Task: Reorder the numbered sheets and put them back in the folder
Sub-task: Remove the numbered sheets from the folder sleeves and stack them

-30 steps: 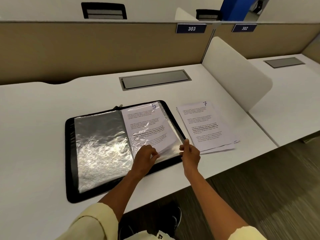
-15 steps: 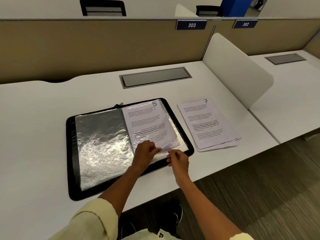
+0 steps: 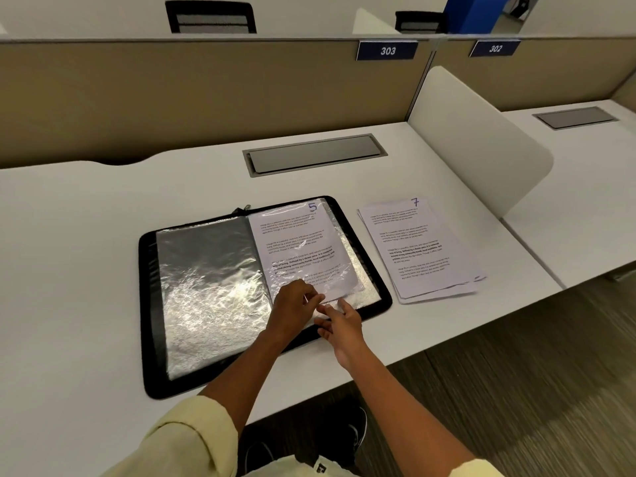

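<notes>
One sheet, marked 5 (image 3: 303, 249), lies in the right half of the open folder (image 3: 151, 304); it appears to sit partly inside a clear sleeve (image 3: 358, 270), with its near edge at the sleeve mouth, though how far in it sits cannot be told; the folder lies flat on the worktop (image 3: 69, 235). Left half of the folder shows an empty, crinkled sleeve (image 3: 206, 290); no other filed sheet is visible.

Left hand (image 3: 292, 304) has its fingers curled at the near edge of sheet 5, pinching sheet or sleeve film; which of the two cannot be told. Right hand (image 3: 340, 321) is just beside it, fingers loosely spread over the folder's near right corner, gripping nothing visible.

Stack (image 3: 423, 249) of loose sheets lies on the worktop just right of the folder, fanned slightly, with 7 on top; the count below is not readable.

Judged status: filing is under way; sheet 5 needs seating fully; the stack remains to be filed in order; the folder remains to be closed.
</notes>
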`<action>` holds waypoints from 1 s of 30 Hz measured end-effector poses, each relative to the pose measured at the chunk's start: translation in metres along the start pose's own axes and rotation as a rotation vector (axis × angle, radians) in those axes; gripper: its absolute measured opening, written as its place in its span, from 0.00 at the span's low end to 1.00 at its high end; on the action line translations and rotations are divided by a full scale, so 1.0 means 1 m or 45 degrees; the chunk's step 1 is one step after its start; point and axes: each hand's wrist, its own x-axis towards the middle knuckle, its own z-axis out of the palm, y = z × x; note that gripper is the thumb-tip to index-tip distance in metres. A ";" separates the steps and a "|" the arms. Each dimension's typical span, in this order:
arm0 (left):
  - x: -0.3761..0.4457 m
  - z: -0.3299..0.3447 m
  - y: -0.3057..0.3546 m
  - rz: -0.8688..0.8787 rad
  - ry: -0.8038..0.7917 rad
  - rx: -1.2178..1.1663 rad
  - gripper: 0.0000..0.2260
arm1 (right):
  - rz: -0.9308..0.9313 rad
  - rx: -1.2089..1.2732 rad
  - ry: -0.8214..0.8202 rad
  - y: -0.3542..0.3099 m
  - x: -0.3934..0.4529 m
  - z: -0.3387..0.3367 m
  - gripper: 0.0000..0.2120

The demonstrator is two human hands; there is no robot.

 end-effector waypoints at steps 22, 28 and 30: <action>-0.016 -0.031 -0.088 0.077 -0.337 0.412 0.30 | 0.038 -0.104 0.205 -0.003 0.032 0.004 0.10; -0.014 -0.028 -0.087 0.073 -0.373 0.467 0.37 | -0.078 -0.202 0.264 0.004 0.025 -0.007 0.06; -0.014 -0.026 -0.087 0.084 -0.362 0.464 0.36 | -0.097 -0.220 0.303 0.007 0.021 -0.012 0.06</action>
